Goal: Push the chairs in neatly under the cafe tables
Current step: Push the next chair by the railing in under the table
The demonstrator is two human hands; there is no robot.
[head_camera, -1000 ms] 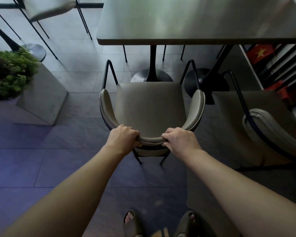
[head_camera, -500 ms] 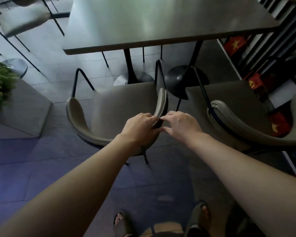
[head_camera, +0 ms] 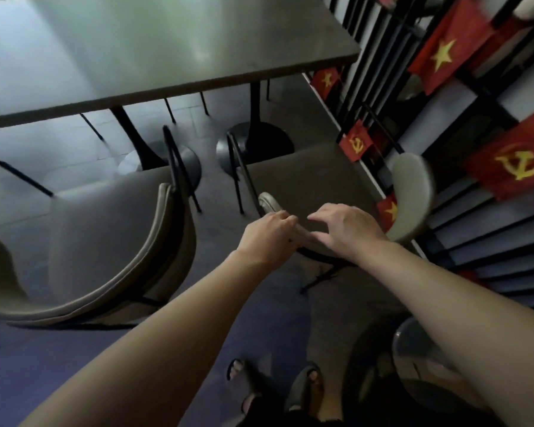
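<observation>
Two beige padded chairs with black metal frames face a grey cafe table (head_camera: 167, 57). The left chair (head_camera: 105, 235) stands at the table's edge with nobody touching it. The right chair (head_camera: 305, 180) stands beside it, close to the railing, its seat just short of the table. My left hand (head_camera: 269, 232) curls its fingers over the curved backrest rim of the right chair. Just to the right of it, my right hand (head_camera: 342, 229) lies over the same rim with its fingers spread. The rim between and under the hands is partly hidden.
Black pedestal bases (head_camera: 259, 143) stand under the table. A black slatted railing hung with red flags (head_camera: 444, 53) runs close along the right. A round grey object (head_camera: 413, 349) sits on the floor at lower right. My sandalled feet (head_camera: 305, 386) stand behind the chairs.
Both hands let go of the left chair's backrest and moved right onto the right chair's backrest. The view swung right and closer.
</observation>
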